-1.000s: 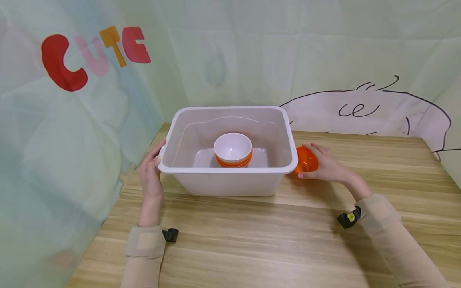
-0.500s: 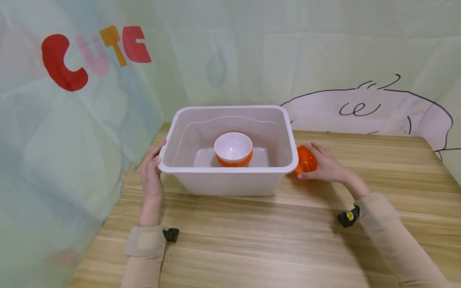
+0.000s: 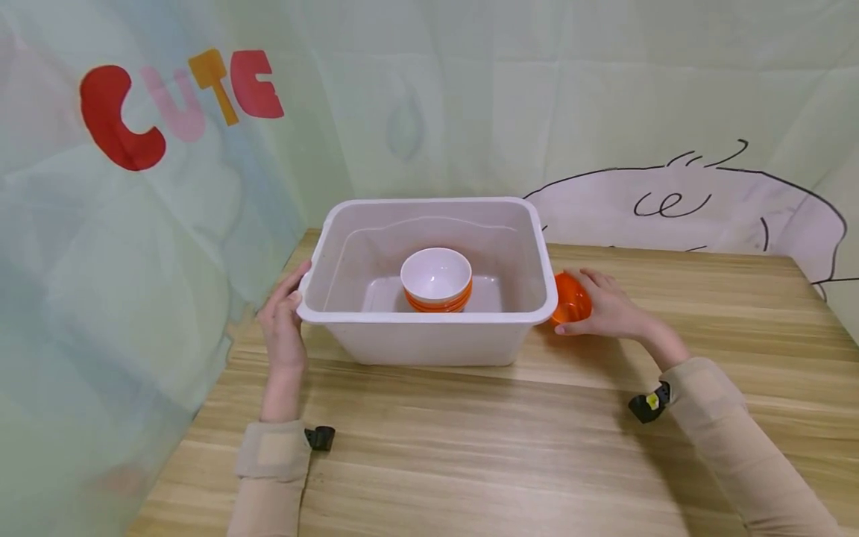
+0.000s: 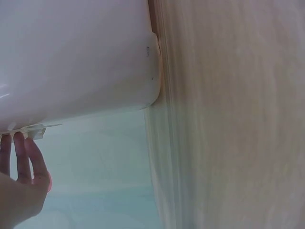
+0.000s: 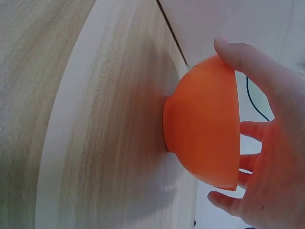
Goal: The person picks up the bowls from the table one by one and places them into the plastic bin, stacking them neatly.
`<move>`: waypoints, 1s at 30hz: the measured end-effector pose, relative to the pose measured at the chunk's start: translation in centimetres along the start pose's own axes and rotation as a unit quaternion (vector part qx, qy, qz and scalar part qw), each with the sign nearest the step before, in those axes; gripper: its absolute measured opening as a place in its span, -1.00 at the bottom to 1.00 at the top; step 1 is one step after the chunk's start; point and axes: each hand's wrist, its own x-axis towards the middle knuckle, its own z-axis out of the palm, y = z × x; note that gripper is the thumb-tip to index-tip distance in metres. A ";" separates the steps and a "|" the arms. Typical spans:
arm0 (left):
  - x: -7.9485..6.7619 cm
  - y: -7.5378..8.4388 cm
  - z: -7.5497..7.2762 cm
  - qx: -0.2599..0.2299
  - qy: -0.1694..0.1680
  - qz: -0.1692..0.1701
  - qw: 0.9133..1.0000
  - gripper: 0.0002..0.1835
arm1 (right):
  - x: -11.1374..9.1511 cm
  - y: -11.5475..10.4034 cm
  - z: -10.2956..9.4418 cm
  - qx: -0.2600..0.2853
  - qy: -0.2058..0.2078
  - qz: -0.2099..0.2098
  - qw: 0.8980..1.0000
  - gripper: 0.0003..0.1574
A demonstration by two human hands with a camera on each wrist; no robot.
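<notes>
A pale plastic tub [image 3: 429,341] stands on the table, holding a stack of bowls [image 3: 438,292], orange outside, the top one white inside. At its left rim is my left hand [image 3: 285,328], the thumb near the edge; in the left wrist view its fingers [image 4: 24,155] reach up to the rim's underside. Just beyond the tub's right side, my right hand [image 3: 607,309] holds an orange bowl [image 3: 572,298] by the rim, thumb on one side and fingers across. The right wrist view shows this bowl [image 5: 205,124] upright, its foot at the tabletop.
The wood-grain table [image 3: 443,455] extends in front and to the right. A printed cloth with coloured letters [image 3: 121,119] hangs along the left, and another cloth with a line drawing [image 3: 671,209] hangs behind. Each wrist wears a small black camera [image 3: 322,438].
</notes>
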 end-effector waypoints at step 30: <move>-0.1 -0.1 0.0 -0.012 -0.004 0.007 1.000 -0.56 | -0.6 0.2 0.4 -0.009 0.030 0.017 0.999 0.34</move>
